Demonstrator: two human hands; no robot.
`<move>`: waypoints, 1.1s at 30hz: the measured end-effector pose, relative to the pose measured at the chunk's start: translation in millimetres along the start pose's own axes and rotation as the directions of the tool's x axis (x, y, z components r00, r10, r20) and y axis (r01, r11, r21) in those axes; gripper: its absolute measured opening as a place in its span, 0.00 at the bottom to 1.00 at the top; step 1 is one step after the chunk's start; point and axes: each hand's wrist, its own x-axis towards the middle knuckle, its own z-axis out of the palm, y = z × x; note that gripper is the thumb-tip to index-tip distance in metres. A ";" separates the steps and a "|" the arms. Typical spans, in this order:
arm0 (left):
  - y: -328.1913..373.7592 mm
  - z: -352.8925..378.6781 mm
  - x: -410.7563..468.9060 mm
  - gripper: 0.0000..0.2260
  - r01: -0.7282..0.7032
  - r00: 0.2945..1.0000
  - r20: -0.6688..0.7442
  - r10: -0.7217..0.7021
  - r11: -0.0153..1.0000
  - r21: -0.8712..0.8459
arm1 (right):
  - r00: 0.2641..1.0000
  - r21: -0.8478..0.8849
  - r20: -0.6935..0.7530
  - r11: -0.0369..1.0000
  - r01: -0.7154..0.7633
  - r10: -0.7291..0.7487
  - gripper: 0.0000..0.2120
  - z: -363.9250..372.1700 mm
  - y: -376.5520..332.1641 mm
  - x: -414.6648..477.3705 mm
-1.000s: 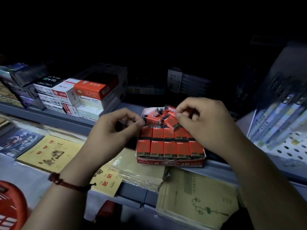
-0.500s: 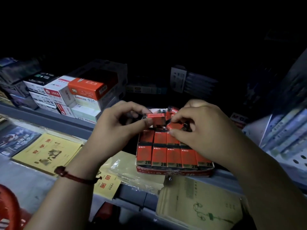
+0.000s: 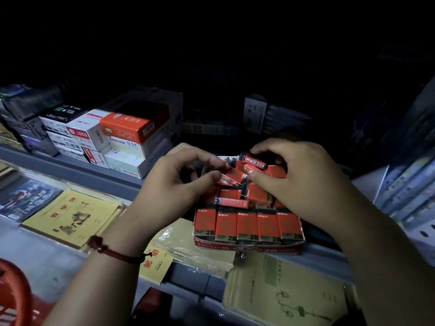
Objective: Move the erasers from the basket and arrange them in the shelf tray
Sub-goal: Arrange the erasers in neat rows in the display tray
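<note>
A red cardboard shelf tray (image 3: 247, 246) sits on the grey shelf edge, with a front row of upright red and black 2B erasers (image 3: 247, 223). Behind that row several loose erasers (image 3: 231, 203) lie jumbled. My left hand (image 3: 174, 182) pinches one end of a wrapped red eraser (image 3: 231, 177) above the tray's back. My right hand (image 3: 294, 180) hovers over the back right of the tray, its thumb on the other end of that eraser and its fingers curled over more erasers (image 3: 255, 162). The red basket (image 3: 14, 292) shows at the bottom left corner.
Stacked boxes of pen refills (image 3: 110, 140) stand on the shelf to the left. Yellow exercise books (image 3: 70, 217) lie on the lower ledge, and a tan notebook (image 3: 284, 292) lies under the tray's front. Packs of pens (image 3: 409, 189) hang at the right.
Both hands have risen slightly over the tray's back. The left hand now pinches the end of an eraser that the right hand also holds, and the loose erasers have shifted.
</note>
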 end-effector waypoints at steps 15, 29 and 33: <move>15.1 4.7 25.4 0.16 0.110 0.991 0.041 -0.130 0.937 0.331 | 0.974 -0.241 0.123 0.958 -0.157 0.191 0.20 3.5 -13.6 19.7; -1.6 -4.7 30.0 0.07 0.028 0.998 0.056 -0.043 0.968 0.249 | 0.996 -0.115 -0.002 0.989 -0.094 0.094 0.07 -2.0 -9.2 11.5; -4.6 -2.0 24.0 0.05 0.003 0.999 -0.053 0.000 0.998 0.066 | 0.999 -0.076 0.000 0.996 -0.046 0.046 0.10 -2.0 -8.2 11.9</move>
